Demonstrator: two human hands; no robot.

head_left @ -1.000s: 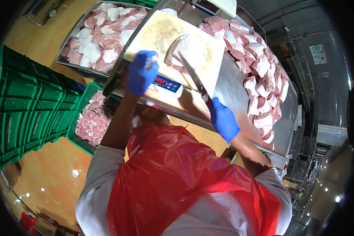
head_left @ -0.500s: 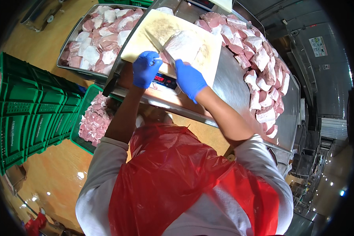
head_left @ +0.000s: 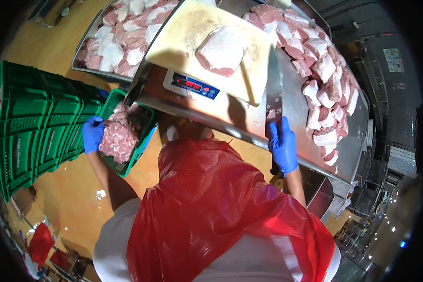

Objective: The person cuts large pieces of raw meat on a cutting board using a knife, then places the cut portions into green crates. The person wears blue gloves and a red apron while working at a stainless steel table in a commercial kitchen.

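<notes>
My left hand (head_left: 93,134), in a blue glove, is down at the left side of a green crate (head_left: 137,151) heaped with pink meat pieces (head_left: 119,134). Its fingers curl against the heap. My right hand (head_left: 283,145), also gloved, lies at the near edge of the steel table (head_left: 293,101) on the handle end of a long knife (head_left: 274,84). The blade runs along the table beside the cutting board (head_left: 188,33). The board sits on a digital scale (head_left: 191,85) and carries one large slab of meat (head_left: 222,50).
Big meat cuts (head_left: 322,80) are piled along the table's right side. A steel tray of meat (head_left: 122,37) stands at the far left. Stacked green crates (head_left: 33,122) stand on the wet orange floor (head_left: 70,197) to my left. I wear a red apron (head_left: 211,211).
Both hands have left the cutting board. My left hand dropped down-left to the green crate; my right hand drew back with the knife to the table's near edge.
</notes>
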